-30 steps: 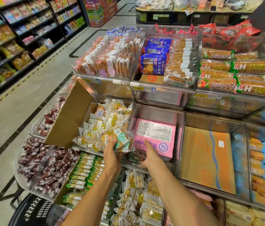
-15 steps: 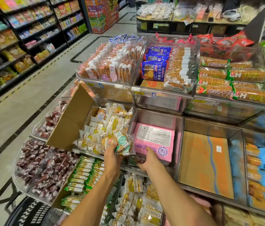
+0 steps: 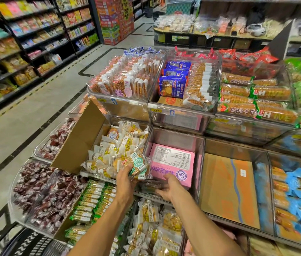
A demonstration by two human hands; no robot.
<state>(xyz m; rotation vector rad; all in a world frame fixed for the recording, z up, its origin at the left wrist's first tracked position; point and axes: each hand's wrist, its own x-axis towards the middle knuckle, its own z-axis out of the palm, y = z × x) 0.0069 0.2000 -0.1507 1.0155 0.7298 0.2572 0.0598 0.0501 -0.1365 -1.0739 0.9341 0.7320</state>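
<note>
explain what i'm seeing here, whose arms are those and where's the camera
There is no machine here: these are a person's two bare arms. The single picture comes from a wide-angle camera worn on the person's head, looking forward and down, so the arms enter from the bottom edge. The place is a shop, with a display of clear plastic bins full of wrapped snacks. The left hand grips small clear-wrapped snack packets, one with a green-and-white label, at the edge of a pile of yellow-and-white wrapped cakes. The right hand reaches, fingers relaxed, to the front of the next bin, where a flat pink cardboard box lies; whether it touches the box I cannot tell. Lower left are dark red wrapped sweets.
</note>
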